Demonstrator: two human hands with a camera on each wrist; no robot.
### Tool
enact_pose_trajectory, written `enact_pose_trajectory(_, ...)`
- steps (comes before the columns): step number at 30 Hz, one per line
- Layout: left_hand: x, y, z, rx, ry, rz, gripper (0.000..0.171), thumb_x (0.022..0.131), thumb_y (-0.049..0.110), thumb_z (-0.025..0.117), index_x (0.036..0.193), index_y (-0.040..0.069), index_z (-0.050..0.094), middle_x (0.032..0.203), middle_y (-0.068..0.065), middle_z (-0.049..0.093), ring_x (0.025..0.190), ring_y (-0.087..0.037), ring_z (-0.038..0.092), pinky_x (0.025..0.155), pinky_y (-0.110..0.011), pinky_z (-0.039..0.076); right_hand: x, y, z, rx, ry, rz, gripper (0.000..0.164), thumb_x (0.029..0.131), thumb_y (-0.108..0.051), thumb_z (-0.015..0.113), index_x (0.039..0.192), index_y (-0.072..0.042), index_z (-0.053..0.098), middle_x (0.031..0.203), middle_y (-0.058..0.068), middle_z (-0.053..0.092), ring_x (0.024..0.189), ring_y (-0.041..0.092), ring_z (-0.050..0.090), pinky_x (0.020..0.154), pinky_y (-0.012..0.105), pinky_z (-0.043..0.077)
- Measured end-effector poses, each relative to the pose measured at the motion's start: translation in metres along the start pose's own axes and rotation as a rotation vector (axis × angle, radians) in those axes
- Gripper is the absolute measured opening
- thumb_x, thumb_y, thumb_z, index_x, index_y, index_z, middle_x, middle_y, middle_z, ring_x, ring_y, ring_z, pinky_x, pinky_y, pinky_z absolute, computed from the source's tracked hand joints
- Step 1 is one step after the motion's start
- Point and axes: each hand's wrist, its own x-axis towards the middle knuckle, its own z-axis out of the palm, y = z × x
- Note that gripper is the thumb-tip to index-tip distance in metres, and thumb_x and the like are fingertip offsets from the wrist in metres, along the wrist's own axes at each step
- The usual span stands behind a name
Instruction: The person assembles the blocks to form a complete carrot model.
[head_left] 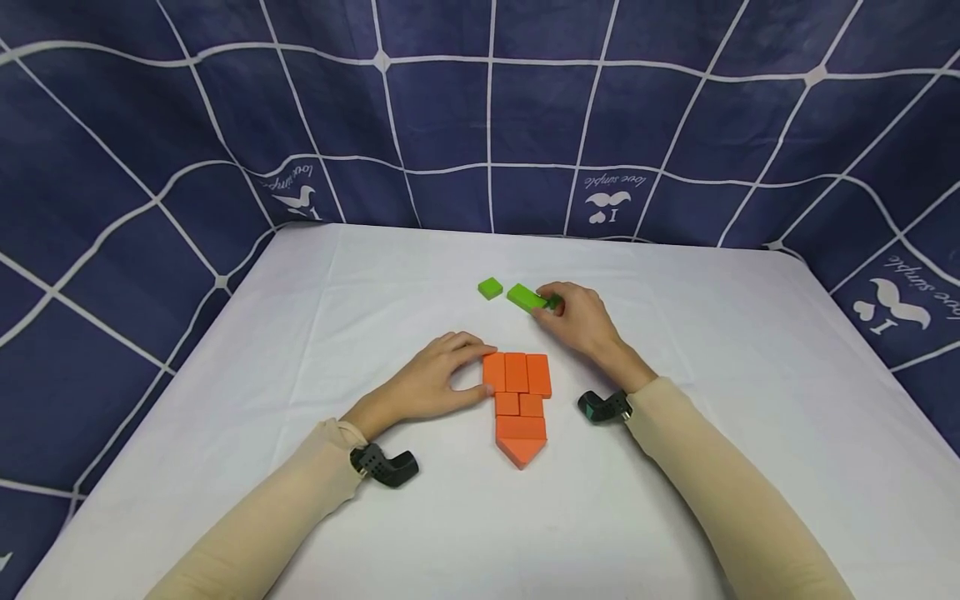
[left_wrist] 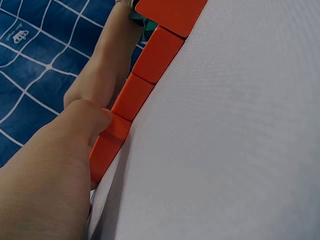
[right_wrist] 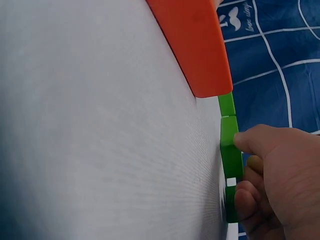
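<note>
Several flat orange blocks lie in a joined figure on the white cloth: three side by side at the far end, two small squares, a wide bar [head_left: 521,427] and a triangle [head_left: 521,452]. My left hand [head_left: 427,383] holds the leftmost orange block [head_left: 493,372] between thumb and index finger. Beyond the figure, my right hand [head_left: 581,317] pinches a long green block [head_left: 525,297] near its right end. A small green block [head_left: 491,288] lies just left of it. Another green block [right_wrist: 230,204] sits by the right fingers, partly hidden by them.
White cloth [head_left: 420,517] covers the tabletop. A dark blue curtain with white grid lines [head_left: 450,108] hangs behind and at both sides. Black wrist cameras [head_left: 386,467] are strapped to both forearms, over beige sleeves [head_left: 727,483].
</note>
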Motion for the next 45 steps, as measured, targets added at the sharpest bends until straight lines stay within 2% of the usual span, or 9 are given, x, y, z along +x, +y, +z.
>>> enact_pose_trajectory(6,-0.001,0.0,0.0,-0.006,-0.008,-0.011,0.058,0.093,0.047,0.07,0.142,0.018,0.062,0.134,0.002,0.06,0.125,-0.018,0.053,0.11,-0.043,0.044,0.0,0.001,0.0,0.028,0.008,0.0,0.035,0.09,-0.021,0.076,0.12,-0.005,0.075,0.102,0.013,0.074,0.087,0.025,0.065,0.081,0.038,0.052)
enact_pose_trajectory(18,0.0,0.001,-0.001,0.004,-0.015,-0.01,0.057,0.093,0.046,0.07,0.142,0.019,0.061,0.134,0.001,0.06,0.126,-0.018,0.053,0.111,-0.043,0.043,-0.013,0.001,-0.011,0.205,-0.044,-0.036,0.032,0.088,-0.015,0.079,0.119,-0.005,0.075,0.112,0.011,0.076,0.095,0.023,0.072,0.092,0.039,0.058)
enact_pose_trajectory(31,0.0,0.001,-0.001,0.008,-0.017,-0.021,0.06,0.092,0.046,0.071,0.143,0.017,0.061,0.136,0.0,0.06,0.127,-0.019,0.053,0.111,-0.044,0.043,-0.03,0.001,-0.016,0.242,-0.178,-0.132,0.032,0.089,-0.012,0.079,0.12,-0.007,0.075,0.113,0.007,0.075,0.095,0.018,0.07,0.092,0.038,0.057)
enact_pose_trajectory(38,-0.002,0.001,-0.001,-0.024,0.007,-0.02,0.059,0.091,0.045,0.072,0.141,0.016,0.059,0.136,0.001,0.061,0.118,-0.016,0.054,0.104,-0.041,0.046,-0.033,0.002,-0.012,0.283,-0.235,-0.162,0.031,0.088,-0.006,0.078,0.12,-0.007,0.075,0.113,0.005,0.075,0.096,0.017,0.068,0.093,0.036,0.057)
enact_pose_trajectory(45,-0.002,0.0,-0.001,-0.025,0.017,-0.008,0.056,0.092,0.045,0.073,0.138,0.018,0.059,0.132,0.004,0.061,0.107,-0.012,0.053,0.097,-0.037,0.047,-0.034,0.004,-0.009,0.294,-0.274,-0.194,0.023,0.09,-0.004,0.076,0.112,-0.01,0.078,0.113,0.004,0.075,0.1,0.016,0.07,0.094,0.033,0.057)
